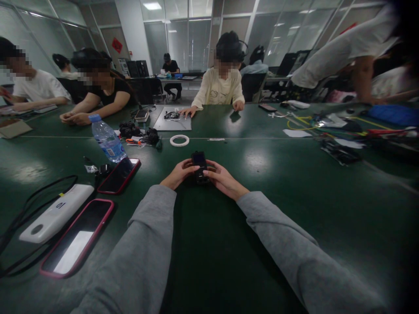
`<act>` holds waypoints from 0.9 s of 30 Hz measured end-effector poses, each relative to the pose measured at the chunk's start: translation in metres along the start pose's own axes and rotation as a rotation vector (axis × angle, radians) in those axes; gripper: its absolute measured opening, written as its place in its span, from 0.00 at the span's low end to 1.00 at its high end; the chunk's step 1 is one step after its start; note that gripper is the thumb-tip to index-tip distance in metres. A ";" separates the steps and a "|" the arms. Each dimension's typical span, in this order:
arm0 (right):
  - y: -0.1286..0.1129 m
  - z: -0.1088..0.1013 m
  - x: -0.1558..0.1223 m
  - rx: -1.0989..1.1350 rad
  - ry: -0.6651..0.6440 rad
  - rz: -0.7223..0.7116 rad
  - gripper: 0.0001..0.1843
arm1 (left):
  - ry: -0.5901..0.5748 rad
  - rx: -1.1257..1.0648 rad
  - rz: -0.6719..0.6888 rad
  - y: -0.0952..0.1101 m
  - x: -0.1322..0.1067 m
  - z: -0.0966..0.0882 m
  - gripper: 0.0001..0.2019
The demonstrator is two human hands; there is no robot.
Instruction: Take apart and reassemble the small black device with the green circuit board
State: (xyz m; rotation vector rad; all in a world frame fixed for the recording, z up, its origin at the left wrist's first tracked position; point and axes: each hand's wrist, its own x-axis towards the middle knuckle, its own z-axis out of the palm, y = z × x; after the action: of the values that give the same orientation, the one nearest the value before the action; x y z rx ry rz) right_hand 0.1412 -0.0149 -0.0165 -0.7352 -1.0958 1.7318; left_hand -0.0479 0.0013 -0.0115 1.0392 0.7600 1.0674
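Note:
A small black device (199, 165) with a dark screen stands upright on the green table (278, 196) in front of me. My left hand (178, 173) curls around its left side and my right hand (223, 179) around its right side, fingers closed on it. Both arms are in grey sleeves, resting on the table.
To my left lie two phones in red cases (77, 237) (118, 175), a white power bank (56, 213) with a black cable, and a water bottle (107, 139). A white tape ring (179, 140) and black parts (139, 132) lie beyond. People sit across the table; cables clutter the right side.

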 end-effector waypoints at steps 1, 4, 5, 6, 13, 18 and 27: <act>0.000 0.001 -0.001 -0.017 -0.004 -0.003 0.33 | 0.009 0.000 0.000 0.000 0.000 0.000 0.24; -0.002 0.004 -0.002 -0.058 0.005 -0.008 0.34 | 0.021 0.008 0.011 0.000 0.001 0.000 0.24; -0.002 0.005 -0.003 -0.062 0.006 -0.011 0.34 | 0.017 0.016 0.015 -0.001 0.001 0.000 0.24; -0.002 0.005 -0.003 -0.061 0.007 -0.013 0.34 | 0.012 0.030 0.023 -0.001 0.001 0.000 0.25; 0.001 0.000 -0.001 -0.036 0.000 -0.028 0.32 | -0.028 0.116 0.074 -0.001 0.000 -0.002 0.29; 0.003 -0.004 0.001 -0.012 -0.006 -0.019 0.33 | -0.011 0.129 0.060 -0.004 0.003 -0.003 0.29; 0.002 -0.005 0.001 -0.001 0.012 0.016 0.33 | 0.013 0.189 0.052 -0.005 0.006 -0.004 0.31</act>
State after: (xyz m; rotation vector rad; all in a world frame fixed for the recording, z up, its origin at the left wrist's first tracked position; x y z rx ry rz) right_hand 0.1440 -0.0123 -0.0201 -0.7565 -1.0847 1.7385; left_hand -0.0477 0.0070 -0.0179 1.2191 0.8605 1.0622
